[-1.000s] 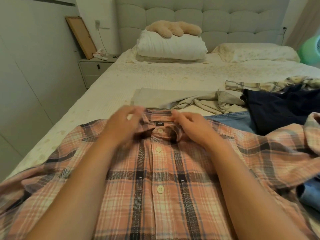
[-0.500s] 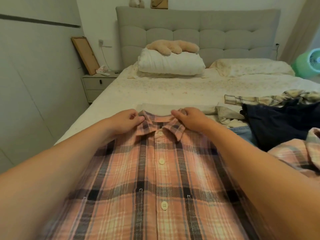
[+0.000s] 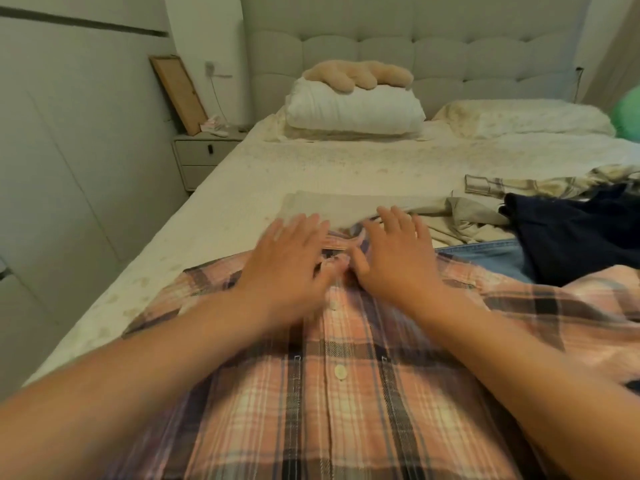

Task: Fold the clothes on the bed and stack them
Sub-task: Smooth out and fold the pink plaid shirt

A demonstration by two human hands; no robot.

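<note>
While the plaid shirt (image 3: 346, 393) lies front-up and buttoned on the near end of the bed (image 3: 346, 161), both hands rest flat at its collar (image 3: 341, 242). The left hand (image 3: 289, 268) has its fingers spread and straight over the collar's left side; the right hand (image 3: 398, 256) lies the same way on the right side, its thumb close to the left one. Motion blur softens the fingertips, so whether they press the cloth or just skim it is hard to say. Neither hand pinches anything. Beyond the collar a beige garment (image 3: 346, 207) lies flat, with jeans (image 3: 485, 256) and a navy garment (image 3: 581, 237) to the right, and a pale checked cloth (image 3: 519, 183) behind those. At the headboard (image 3: 415, 46) a plush toy (image 3: 360, 74) sits on a white pillow (image 3: 353, 109). A nightstand (image 3: 202, 157) stands to the left of the bed.
</note>
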